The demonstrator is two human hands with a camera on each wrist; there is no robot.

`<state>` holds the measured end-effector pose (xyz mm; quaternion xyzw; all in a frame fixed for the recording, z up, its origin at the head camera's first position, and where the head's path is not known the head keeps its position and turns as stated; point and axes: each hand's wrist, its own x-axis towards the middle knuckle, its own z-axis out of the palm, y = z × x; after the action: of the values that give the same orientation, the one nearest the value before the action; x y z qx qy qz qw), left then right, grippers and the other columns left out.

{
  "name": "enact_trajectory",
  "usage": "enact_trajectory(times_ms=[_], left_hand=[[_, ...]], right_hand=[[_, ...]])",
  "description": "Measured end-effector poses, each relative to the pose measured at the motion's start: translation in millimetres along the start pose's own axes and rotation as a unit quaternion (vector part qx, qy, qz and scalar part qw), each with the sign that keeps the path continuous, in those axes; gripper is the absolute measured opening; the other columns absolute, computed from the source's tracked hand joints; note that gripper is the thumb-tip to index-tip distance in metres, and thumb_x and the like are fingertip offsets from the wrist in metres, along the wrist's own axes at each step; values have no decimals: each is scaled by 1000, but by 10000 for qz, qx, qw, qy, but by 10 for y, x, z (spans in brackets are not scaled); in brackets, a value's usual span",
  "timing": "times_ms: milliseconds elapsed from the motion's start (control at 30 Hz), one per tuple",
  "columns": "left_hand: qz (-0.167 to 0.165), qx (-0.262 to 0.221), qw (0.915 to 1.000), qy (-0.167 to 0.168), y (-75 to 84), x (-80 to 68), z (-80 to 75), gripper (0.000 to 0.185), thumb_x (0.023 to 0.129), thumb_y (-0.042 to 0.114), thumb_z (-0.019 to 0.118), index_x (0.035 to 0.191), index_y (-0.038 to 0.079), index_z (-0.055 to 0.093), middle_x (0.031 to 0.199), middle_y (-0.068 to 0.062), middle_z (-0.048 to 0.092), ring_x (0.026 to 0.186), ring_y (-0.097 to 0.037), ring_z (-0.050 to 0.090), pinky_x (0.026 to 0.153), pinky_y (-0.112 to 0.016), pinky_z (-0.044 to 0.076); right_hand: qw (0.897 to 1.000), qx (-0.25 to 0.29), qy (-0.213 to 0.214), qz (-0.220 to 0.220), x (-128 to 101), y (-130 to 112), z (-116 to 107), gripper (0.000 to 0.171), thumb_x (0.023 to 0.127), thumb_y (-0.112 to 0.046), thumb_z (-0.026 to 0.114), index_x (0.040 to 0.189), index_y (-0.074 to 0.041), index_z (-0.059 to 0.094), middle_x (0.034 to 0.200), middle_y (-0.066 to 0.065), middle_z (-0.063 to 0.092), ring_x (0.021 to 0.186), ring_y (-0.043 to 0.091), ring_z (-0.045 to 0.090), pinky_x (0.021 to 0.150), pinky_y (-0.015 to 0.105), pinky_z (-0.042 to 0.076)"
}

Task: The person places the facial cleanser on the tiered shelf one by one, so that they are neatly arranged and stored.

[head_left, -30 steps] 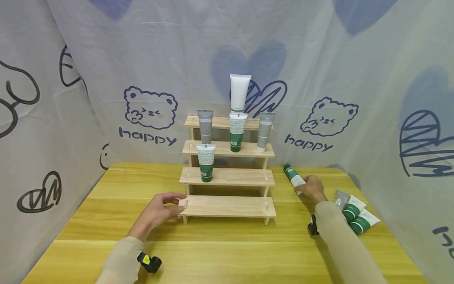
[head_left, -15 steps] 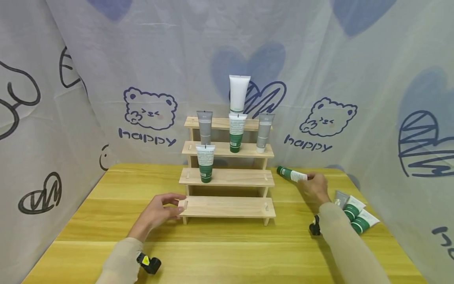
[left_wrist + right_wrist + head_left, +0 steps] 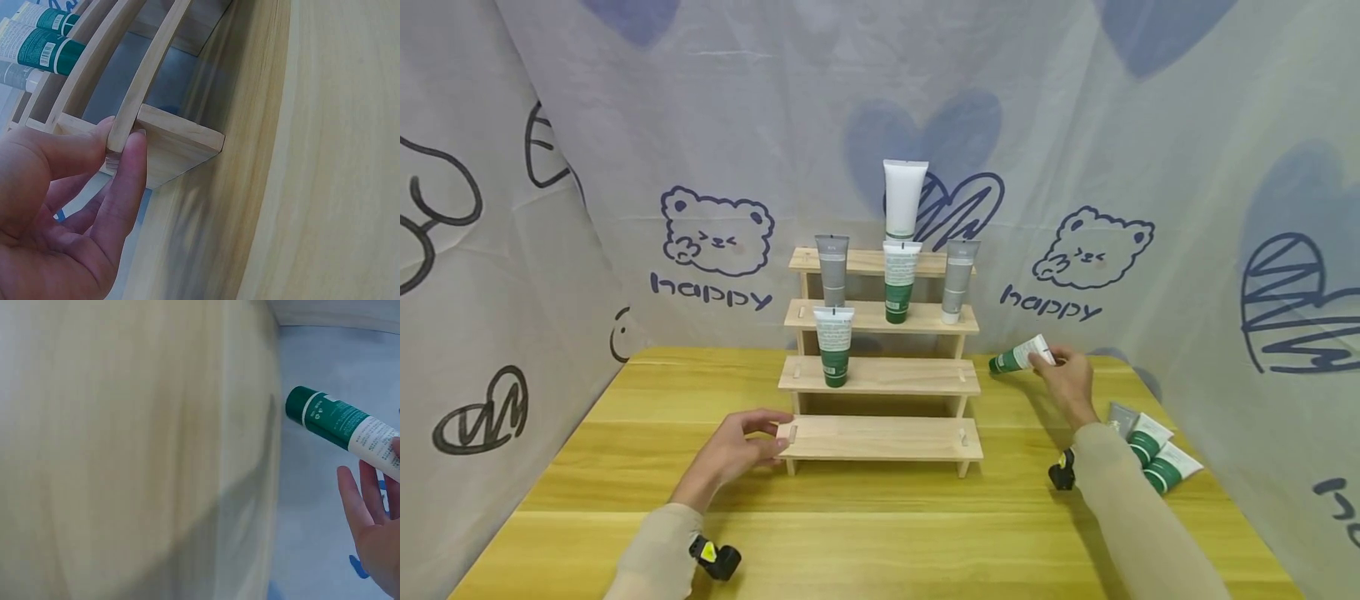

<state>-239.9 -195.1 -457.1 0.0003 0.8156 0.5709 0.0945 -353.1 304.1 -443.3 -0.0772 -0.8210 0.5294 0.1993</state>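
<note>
The right hand (image 3: 1066,377) is raised at the stand's three o'clock, fingertips pinching a green-and-white tube (image 3: 1018,356) above the table. The left hand (image 3: 733,450) pinches the wooden stand's (image 3: 880,436) bottom-left corner, thumb over it.

Your left hand (image 3: 733,450) sat low at 7 o'clock, thumb and fingers pinched together. Your right hand (image 3: 1063,379) was raised at 3 o'clock, fingers curled in a grip.

Your stepped rack (image 3: 880,437) is pale, matt, unfinished-looking wood. The table (image 3: 880,533) shows smooth yellow wood grain with slight sheen. The green-and-white tube (image 3: 1019,357) you hold looks smooth plastic. The printed backdrop (image 3: 625,125) is creased cloth.
</note>
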Motion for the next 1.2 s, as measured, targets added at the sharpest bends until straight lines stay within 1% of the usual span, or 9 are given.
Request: enact_trajectory(times_ms=[167,267,333,433,567,667,867,1033,1200], left_hand=[[18,-8,10000,-11,10,-5,6,37,85,12,71,122,15,64,116,-15,54,87,-19,63,77,-32,60],[20,7,10000,6,16,-9,9,37,86,12,71,122,15,64,116,-15,54,86,-19,63,76,-32,60],[18,12,10000,13,15,-9,10,37,85,13,71,121,15,64,116,-15,54,86,-19,63,76,-32,60],[8,7,10000,3,12,-7,6,37,85,13,71,121,15,64,116,-15,54,86,-19,63,76,-33,60],[-4,17,10000,9,8,-3,4,37,86,13,71,121,15,64,116,-14,55,87,-19,62,77,-32,60],[38,48,10000,22,2,-1,6,37,85,12,71,121,15,64,115,-15,56,87,-19,63,76,-32,60],[108,108,9999,32,1,-16,7,37,85,10,71,121,14,65,114,-15,57,84,-19,64,76,-33,61],[79,118,9999,35,2,-18,8,37,84,10,71,121,15,65,114,-16,57,83,-19,64,76,-33,61],[61,127,9999,39,4,-19,4,37,85,11,71,121,15,64,115,-15,56,84,-19,64,76,-32,61]], right_hand=[[9984,560,23,92,9,-132,-7,37,84,-13,71,112,10,61,101,19,62,69,0,62,71,20,59],[9951,982,42,139,-5,-256,-35,36,84,-8,71,111,13,59,96,12,60,71,1,62,72,18,58],[9923,1230,92,140,-1,-314,-51,38,83,-6,71,114,12,58,93,4,59,74,1,62,72,17,58],[9897,1401,290,11,8,-378,-75,39,82,-7,73,114,9,60,86,-4,61,75,1,62,70,16,58],[9915,1103,545,-423,33,-397,-92,38,81,-16,76,111,3,64,82,-10,62,73,2,61,66,13,57],[9924,908,553,-618,24,-442,-108,38,81,-20,76,111,1,65,83,-10,62,74,2,60,67,13,57],[9942,807,349,-614,-24,-587,-143,43,82,-26,75,117,-3,64,92,-6,62,82,7,61,72,17,58],[9948,817,139,-599,-59,-723,-154,41,82,-30,75,114,-6,64,95,-2,60,87,11,59,73,19,58],[9922,840,-84,-912,-95,-861,-146,38,84,-28,74,111,-4,65,94,0,62,84,11,60,73,22,59]])
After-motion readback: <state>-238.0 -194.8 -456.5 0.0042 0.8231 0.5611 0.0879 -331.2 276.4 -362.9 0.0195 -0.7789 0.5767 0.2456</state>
